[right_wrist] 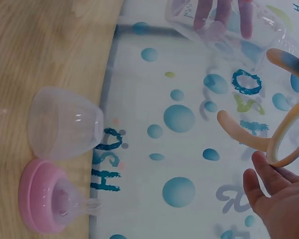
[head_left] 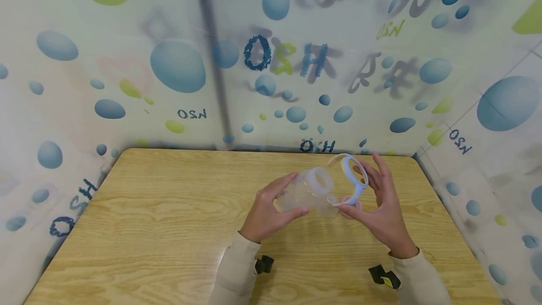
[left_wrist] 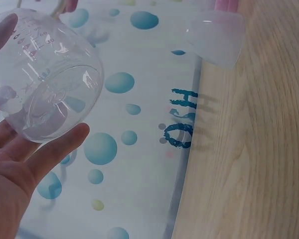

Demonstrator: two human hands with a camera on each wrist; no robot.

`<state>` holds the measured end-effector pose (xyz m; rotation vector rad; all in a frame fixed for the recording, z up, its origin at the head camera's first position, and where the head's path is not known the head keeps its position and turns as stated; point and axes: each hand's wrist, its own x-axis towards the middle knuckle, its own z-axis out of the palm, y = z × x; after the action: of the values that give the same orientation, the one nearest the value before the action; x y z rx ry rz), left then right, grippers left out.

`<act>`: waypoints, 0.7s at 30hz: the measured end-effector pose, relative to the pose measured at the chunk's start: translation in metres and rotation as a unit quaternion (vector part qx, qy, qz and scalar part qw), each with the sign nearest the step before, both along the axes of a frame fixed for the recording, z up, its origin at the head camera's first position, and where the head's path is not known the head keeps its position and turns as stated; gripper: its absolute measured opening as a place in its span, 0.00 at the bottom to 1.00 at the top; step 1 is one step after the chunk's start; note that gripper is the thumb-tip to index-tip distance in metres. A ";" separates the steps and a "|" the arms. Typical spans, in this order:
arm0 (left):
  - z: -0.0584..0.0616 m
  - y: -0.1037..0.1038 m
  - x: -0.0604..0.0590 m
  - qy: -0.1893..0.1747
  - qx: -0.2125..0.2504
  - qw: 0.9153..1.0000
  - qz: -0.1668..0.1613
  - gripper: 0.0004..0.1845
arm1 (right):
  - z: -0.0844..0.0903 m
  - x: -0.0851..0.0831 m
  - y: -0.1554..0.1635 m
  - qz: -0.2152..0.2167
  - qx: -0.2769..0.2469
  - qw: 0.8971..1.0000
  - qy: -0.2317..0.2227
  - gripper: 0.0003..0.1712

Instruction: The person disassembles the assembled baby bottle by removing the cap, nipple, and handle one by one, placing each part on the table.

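Above the wooden table [head_left: 169, 229], the left hand [head_left: 267, 213] curls its fingers round a clear plastic baby bottle [head_left: 306, 191]. Just right of the bottle's mouth, the right hand [head_left: 381, 206] pinches a blue handle ring [head_left: 354, 179], clear of it. Beneath the bottle a clear dome cap [right_wrist: 65, 122] and pink-collared teat [right_wrist: 47, 201] stand on the table.

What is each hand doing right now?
Left hand: grips the clear bottle.
Right hand: holds the handle ring.

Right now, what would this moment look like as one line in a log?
left hand: holds clear bottle | right hand: holds handle ring | table: clear cap, pink nipple collar
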<state>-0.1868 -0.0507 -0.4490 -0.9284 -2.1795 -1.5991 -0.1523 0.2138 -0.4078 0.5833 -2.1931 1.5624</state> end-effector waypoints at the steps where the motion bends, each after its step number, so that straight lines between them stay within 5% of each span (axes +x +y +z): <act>1: 0.000 0.000 0.000 -0.001 0.001 1.000 -0.001 0.40 | -0.002 0.000 0.001 -0.002 0.003 1.000 0.000 0.70; 21: -0.001 0.001 0.000 -0.002 0.002 1.000 -0.004 0.41 | -0.037 -0.004 0.027 -0.058 0.017 0.995 -0.074 0.65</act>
<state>-0.1871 -0.0494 -0.4495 -0.9355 -2.1767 -1.6089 -0.1566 0.2408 -0.4450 0.3532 -2.3210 1.5560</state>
